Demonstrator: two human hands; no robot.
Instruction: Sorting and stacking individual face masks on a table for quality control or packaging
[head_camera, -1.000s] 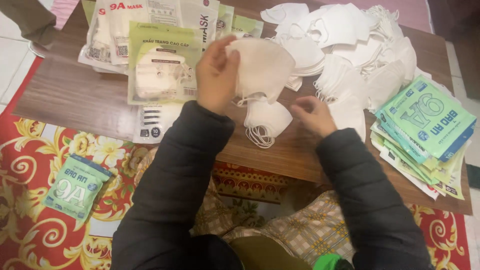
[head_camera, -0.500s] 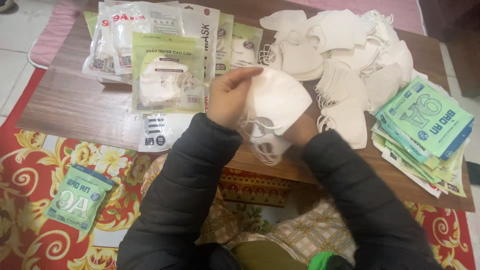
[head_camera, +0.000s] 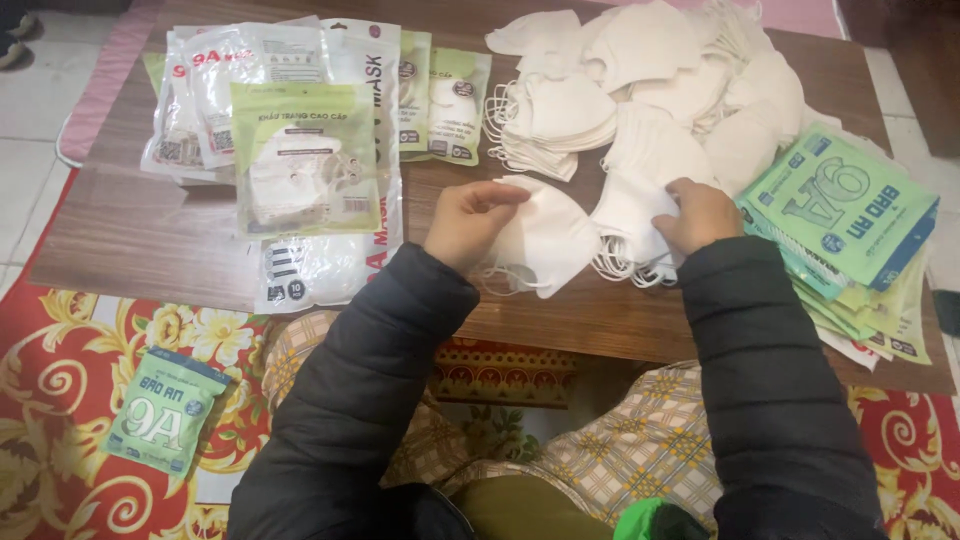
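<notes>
Left hand (head_camera: 468, 222) pinches a white, folded, cup-shaped mask (head_camera: 545, 240).

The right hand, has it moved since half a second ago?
Yes. The right hand moved right, away from the left hand, toward the green packet stack.

My right fingers (head_camera: 672, 205) are buried in the mask pile (head_camera: 640, 215), so the grip's hidden. Left palm (head_camera: 465, 222) covers part of the white mask (head_camera: 545, 245). At 3 o'clock the counter (head_camera: 130, 240) runs off frame.
</notes>
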